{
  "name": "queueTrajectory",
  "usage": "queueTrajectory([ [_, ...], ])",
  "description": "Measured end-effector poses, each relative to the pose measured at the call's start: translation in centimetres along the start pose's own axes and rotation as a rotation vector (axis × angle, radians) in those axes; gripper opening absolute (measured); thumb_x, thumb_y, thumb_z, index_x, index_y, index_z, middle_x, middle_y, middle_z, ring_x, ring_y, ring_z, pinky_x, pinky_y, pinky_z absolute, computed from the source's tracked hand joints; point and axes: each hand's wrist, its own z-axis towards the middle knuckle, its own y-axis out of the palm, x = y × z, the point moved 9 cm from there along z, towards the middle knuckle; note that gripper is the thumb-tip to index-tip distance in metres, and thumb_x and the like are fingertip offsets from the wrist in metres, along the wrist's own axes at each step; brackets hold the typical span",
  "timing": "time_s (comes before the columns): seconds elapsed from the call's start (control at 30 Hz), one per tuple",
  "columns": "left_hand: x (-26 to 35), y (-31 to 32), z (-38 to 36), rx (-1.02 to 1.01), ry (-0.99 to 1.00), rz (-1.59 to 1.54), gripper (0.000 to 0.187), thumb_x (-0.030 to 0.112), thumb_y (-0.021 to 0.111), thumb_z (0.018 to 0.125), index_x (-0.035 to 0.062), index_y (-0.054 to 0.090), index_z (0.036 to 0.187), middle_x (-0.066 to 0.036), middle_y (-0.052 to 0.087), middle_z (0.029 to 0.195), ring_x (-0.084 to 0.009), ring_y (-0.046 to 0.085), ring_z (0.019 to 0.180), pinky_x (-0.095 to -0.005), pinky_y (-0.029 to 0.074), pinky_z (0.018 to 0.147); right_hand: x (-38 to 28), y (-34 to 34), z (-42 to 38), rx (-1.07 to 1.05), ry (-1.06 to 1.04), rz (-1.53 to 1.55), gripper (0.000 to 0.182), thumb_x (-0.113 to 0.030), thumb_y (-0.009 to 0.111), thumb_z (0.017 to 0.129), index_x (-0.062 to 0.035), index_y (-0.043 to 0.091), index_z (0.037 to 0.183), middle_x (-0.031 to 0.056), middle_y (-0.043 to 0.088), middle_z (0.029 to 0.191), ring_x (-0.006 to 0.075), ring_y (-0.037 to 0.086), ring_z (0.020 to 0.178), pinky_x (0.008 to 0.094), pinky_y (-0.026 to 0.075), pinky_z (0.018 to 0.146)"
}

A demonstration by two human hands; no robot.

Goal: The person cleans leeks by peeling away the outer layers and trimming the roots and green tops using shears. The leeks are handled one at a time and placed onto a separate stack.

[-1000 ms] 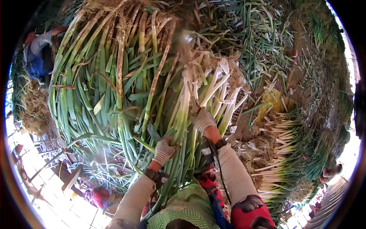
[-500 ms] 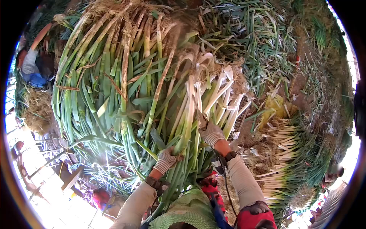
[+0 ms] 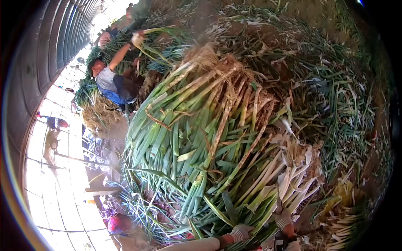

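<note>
At the bottom edge, my left hand [image 3: 241,233] in a striped glove is closed around the green leaves of a green onion. To its right, my right hand [image 3: 282,218], gloved too, is closed on a thin, dark, pointed tool [image 3: 279,201], perhaps a blade. Its tip points up over the pale stalks. Just beyond both hands lie white-stemmed green onions [image 3: 289,180] with papery skins and roots. A large heap of untrimmed green onions [image 3: 176,142] spreads to the left, leaves toward me and brown roots away. Parts of both hands are cut off or small in view.
On the left a co-worker [image 3: 112,85] sits with one raised hand holding green onions [image 3: 137,39]. Cleaned green onions [image 3: 345,226] lie in a row at lower right. Loose leaf scraps [image 3: 331,100] cover the ground at the right. A ribbed wall [image 3: 46,54] rises at far left.
My view has swung up and left, so the heap and both my hands appear lower and further right. The co-worker and the ribbed wall have come more fully into view.
</note>
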Motion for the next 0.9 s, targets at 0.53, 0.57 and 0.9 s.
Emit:
queueTrajectory([
  [0.53, -10.3, -18.1, -1.5, 0.726, -0.423, 0.098, 0.055, 0.023, 0.070, 0.069, 0.0097, 0.053, 0.120, -0.013, 0.054, 0.117, -0.0312, 0.049, 0.112, -0.0442, 0.043, 0.090, -5.5, 6.7, -3.8, -0.070, -0.075, 0.274, 0.048, -0.033, 0.063, 0.079, 0.0050, 0.050, 0.105, 0.0283, 0.061, 0.090, 0.0433, 0.059, 0.087, 0.0453, 0.048, 0.073],
  [0.57, -10.5, -17.6, -0.6, 0.677, -0.408, 0.105, 0.054, 0.022, 0.069, 0.070, 0.0094, 0.052, 0.120, -0.014, 0.053, 0.117, -0.0308, 0.049, 0.113, -0.0446, 0.043, 0.090, -6.8, 8.0, -4.4, -0.181, -0.073, 0.221, 0.048, -0.033, 0.063, 0.079, 0.0055, 0.049, 0.104, 0.0284, 0.061, 0.091, 0.0417, 0.060, 0.088, 0.0441, 0.048, 0.072],
  [0.9, -11.1, -17.3, 4.1, 0.446, -0.520, 0.282, 0.046, 0.015, 0.064, 0.070, 0.0090, 0.055, 0.115, -0.014, 0.057, 0.110, -0.0330, 0.058, 0.098, -0.0420, 0.049, 0.084, -9.5, 8.7, -2.4, -0.198, -0.058, 0.081, 0.051, -0.034, 0.062, 0.080, 0.0066, 0.048, 0.108, 0.0263, 0.062, 0.088, 0.0394, 0.061, 0.086, 0.0417, 0.048, 0.074],
])
